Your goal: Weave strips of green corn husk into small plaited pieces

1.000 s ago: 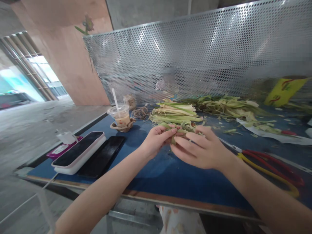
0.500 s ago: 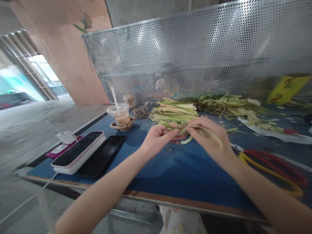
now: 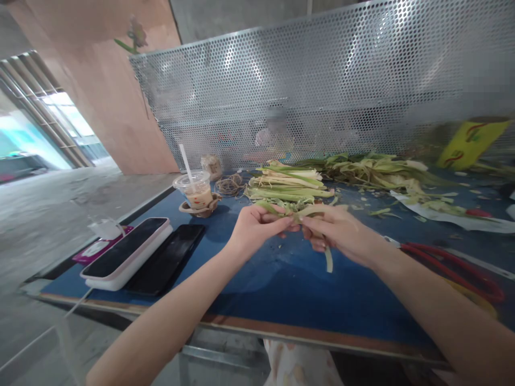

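Over the blue table (image 3: 257,305), my left hand (image 3: 253,228) is closed around a pale green plant stalk (image 3: 269,207), whose far part is hidden by the fingers. My right hand (image 3: 341,230) meets it at the fingertips, pinching a leaf strip (image 3: 329,262) that hangs below the palm. Just beyond both hands lies a stack of trimmed green stalks (image 3: 285,187), cut to similar lengths. Scissors with red and yellow handles (image 3: 454,265) rest beside my right forearm, partly covered by it.
To the left are an iced drink (image 3: 197,195) in a cardboard holder, twine (image 3: 230,185), a black phone (image 3: 167,260) and a pink-edged device (image 3: 126,252). Loose leaves (image 3: 378,171) heap at the back right, near a yellow container (image 3: 472,143). A perforated metal panel (image 3: 314,80) borders the rear.
My right hand has shifted slightly left and turned. The leaf strip that curved over its back now hangs down beneath it. My left hand has barely moved.
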The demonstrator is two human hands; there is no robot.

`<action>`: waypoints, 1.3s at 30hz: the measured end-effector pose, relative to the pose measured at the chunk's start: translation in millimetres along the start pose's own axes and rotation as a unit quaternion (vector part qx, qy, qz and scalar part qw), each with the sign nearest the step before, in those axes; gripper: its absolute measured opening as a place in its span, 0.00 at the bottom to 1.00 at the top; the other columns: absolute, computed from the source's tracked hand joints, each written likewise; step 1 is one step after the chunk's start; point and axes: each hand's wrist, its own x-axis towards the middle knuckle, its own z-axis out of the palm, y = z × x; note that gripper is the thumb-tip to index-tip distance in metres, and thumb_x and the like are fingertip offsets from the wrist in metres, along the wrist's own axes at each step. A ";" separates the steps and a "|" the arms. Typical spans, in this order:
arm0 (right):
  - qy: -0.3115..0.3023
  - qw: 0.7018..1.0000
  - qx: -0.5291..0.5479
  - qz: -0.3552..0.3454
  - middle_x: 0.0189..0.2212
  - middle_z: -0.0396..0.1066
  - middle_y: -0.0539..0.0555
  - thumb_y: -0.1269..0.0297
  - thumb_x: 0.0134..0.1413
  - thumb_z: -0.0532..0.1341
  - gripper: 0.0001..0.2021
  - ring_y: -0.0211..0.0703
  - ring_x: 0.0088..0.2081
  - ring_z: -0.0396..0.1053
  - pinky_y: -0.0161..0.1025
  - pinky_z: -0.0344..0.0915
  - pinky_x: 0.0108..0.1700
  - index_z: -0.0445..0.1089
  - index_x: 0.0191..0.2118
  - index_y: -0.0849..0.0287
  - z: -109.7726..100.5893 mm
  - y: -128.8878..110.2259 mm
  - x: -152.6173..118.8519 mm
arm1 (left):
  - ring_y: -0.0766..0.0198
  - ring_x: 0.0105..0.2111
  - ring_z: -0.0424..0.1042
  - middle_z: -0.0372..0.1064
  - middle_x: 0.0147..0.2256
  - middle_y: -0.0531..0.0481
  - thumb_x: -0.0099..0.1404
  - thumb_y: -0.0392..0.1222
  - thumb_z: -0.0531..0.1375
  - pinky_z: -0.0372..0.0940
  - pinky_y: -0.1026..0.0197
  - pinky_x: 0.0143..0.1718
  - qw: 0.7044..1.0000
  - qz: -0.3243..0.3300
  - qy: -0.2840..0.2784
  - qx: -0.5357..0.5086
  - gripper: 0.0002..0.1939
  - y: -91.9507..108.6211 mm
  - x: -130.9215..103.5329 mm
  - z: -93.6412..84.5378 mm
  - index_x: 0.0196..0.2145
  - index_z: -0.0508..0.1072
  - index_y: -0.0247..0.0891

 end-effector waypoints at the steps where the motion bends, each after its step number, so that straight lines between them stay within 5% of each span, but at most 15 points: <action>1: -0.035 0.999 -0.003 0.032 0.19 0.63 0.47 0.54 0.52 0.56 0.12 0.32 0.17 0.60 0.33 0.59 0.19 0.63 0.29 0.59 -1.5 -0.9 -1.2 | 0.59 0.26 0.75 0.76 0.25 0.47 0.46 0.40 0.67 0.65 0.66 0.22 1.000 -0.003 0.011 0.000 0.12 0.1 0.7 -0.8 0.27 0.71 0.31; 4: -0.079 0.988 -0.127 0.044 0.21 0.67 0.50 0.53 0.54 0.54 0.14 0.35 0.20 0.65 0.34 0.62 0.22 0.63 0.27 0.59 -2.9 -5.2 -6.2 | 0.58 0.28 0.76 0.75 0.24 0.47 0.47 0.39 0.67 0.64 0.67 0.20 0.999 -0.018 0.029 -0.006 0.11 0.6 2.4 -3.9 0.27 0.71 0.31; 9: 0.068 0.892 -0.433 -0.108 0.21 0.68 0.48 0.56 0.54 0.54 0.09 0.38 0.23 0.65 0.35 0.60 0.25 0.64 0.34 0.56 4.3 -7.1 -11.2 | 0.58 0.28 0.76 0.75 0.24 0.47 0.47 0.38 0.67 0.65 0.67 0.21 0.997 -0.052 0.038 -0.033 0.12 0.4 4.0 -6.4 0.29 0.70 0.30; 12: 0.103 0.876 -0.440 -0.165 0.26 0.68 0.48 0.67 0.52 0.55 0.08 0.37 0.26 0.66 0.35 0.62 0.28 0.61 0.40 0.56 6.8 -3.7 -11.0 | 0.59 0.27 0.76 0.75 0.24 0.46 0.47 0.37 0.67 0.65 0.67 0.21 0.996 -0.070 0.030 -0.054 0.12 0.4 4.5 -5.6 0.30 0.70 0.30; 16: 0.132 0.851 -0.452 -0.231 0.32 0.66 0.53 0.71 0.48 0.56 0.08 0.41 0.34 0.66 0.39 0.64 0.36 0.63 0.37 0.57 3.5 0.4 -9.3 | 0.59 0.27 0.76 0.75 0.24 0.46 0.47 0.37 0.67 0.65 0.68 0.20 0.996 -0.067 0.013 -0.059 0.12 0.2 3.6 -4.9 0.29 0.70 0.31; 20: 0.096 0.834 -0.480 -0.255 0.32 0.66 0.53 0.78 0.47 0.52 0.11 0.41 0.34 0.66 0.38 0.63 0.35 0.66 0.32 0.57 -3.0 1.2 -6.8 | 0.59 0.27 0.76 0.75 0.24 0.46 0.48 0.37 0.66 0.64 0.68 0.20 0.997 -0.060 -0.005 -0.044 0.11 0.4 2.6 -6.3 0.30 0.71 0.31; 23: 0.072 0.774 -0.558 -0.290 0.31 0.68 0.52 0.74 0.50 0.52 0.09 0.40 0.32 0.67 0.35 0.61 0.30 0.66 0.35 0.57 -3.9 2.3 -6.5 | 0.60 0.27 0.76 0.75 0.25 0.46 0.47 0.36 0.67 0.64 0.68 0.20 0.994 -0.087 -0.013 -0.066 0.11 1.4 3.0 -7.7 0.30 0.72 0.31; 27: 0.159 0.716 -0.603 -0.312 0.20 0.68 0.47 0.65 0.51 0.55 0.03 0.35 0.18 0.62 0.33 0.50 0.20 0.65 0.30 0.57 -1.1 6.5 -8.3 | 0.61 0.23 0.75 0.74 0.23 0.47 0.44 0.35 0.68 0.64 0.69 0.18 0.987 -0.123 -0.010 -0.100 0.12 3.0 4.1 -7.6 0.29 0.72 0.30; 30: 0.180 0.687 -0.611 -0.350 0.15 0.65 0.46 0.63 0.54 0.54 0.08 0.34 0.16 0.60 0.34 0.48 0.20 0.65 0.26 0.56 -2.2 8.8 -10.0 | 0.63 0.21 0.74 0.74 0.22 0.47 0.44 0.36 0.67 0.63 0.70 0.17 0.984 -0.133 -0.017 -0.119 0.12 3.5 4.9 -6.9 0.28 0.72 0.30; 34: 0.135 0.672 -0.609 -0.399 0.24 0.72 0.48 0.67 0.55 0.53 0.08 0.35 0.20 0.65 0.35 0.49 0.21 0.69 0.30 0.53 -5.0 6.4 -13.4 | 0.65 0.22 0.74 0.75 0.25 0.46 0.46 0.35 0.66 0.62 0.72 0.16 0.978 -0.160 -0.036 -0.132 0.09 4.0 5.0 -7.3 0.28 0.72 0.31; 39: 0.119 0.705 -0.575 -0.397 0.32 0.75 0.48 0.68 0.58 0.49 0.11 0.34 0.25 0.70 0.32 0.57 0.23 0.68 0.35 0.53 -3.3 -0.1 -17.7 | 0.69 0.14 0.70 0.74 0.22 0.48 0.45 0.38 0.67 0.49 0.74 0.10 0.986 -0.148 -0.046 -0.067 0.12 4.0 3.8 -8.0 0.29 0.73 0.31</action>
